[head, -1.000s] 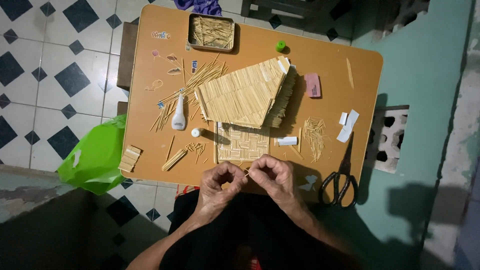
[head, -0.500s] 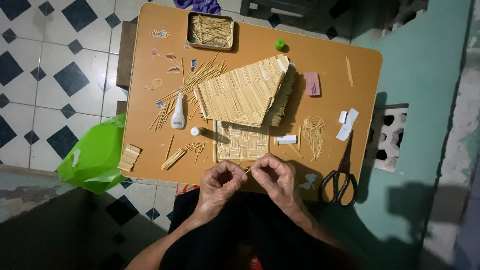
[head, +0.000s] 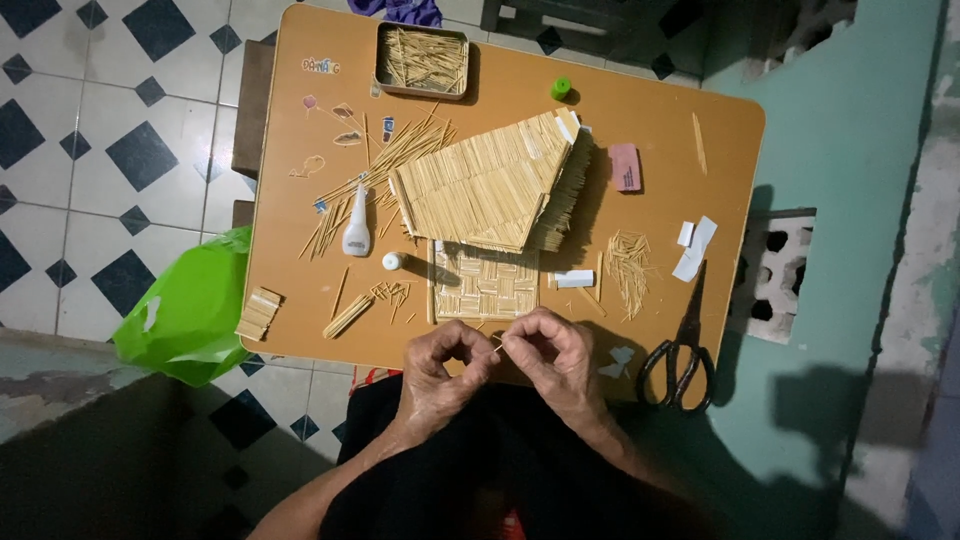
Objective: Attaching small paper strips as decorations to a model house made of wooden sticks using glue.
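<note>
1. Light falls brightly and evenly on the table [head: 300,330].
2. The bottom of the frame is dim (the lap is nearly black).
3. Shadows fall to the right, onto the green floor [head: 850,400].
4. Focus is sharp; no glare.

Orange-brown table [head: 300,330], bright green bag [head: 185,310], pale straw-coloured checker-woven stick panel [head: 485,282], black-and-white diamond floor tiles [head: 120,150].
</note>
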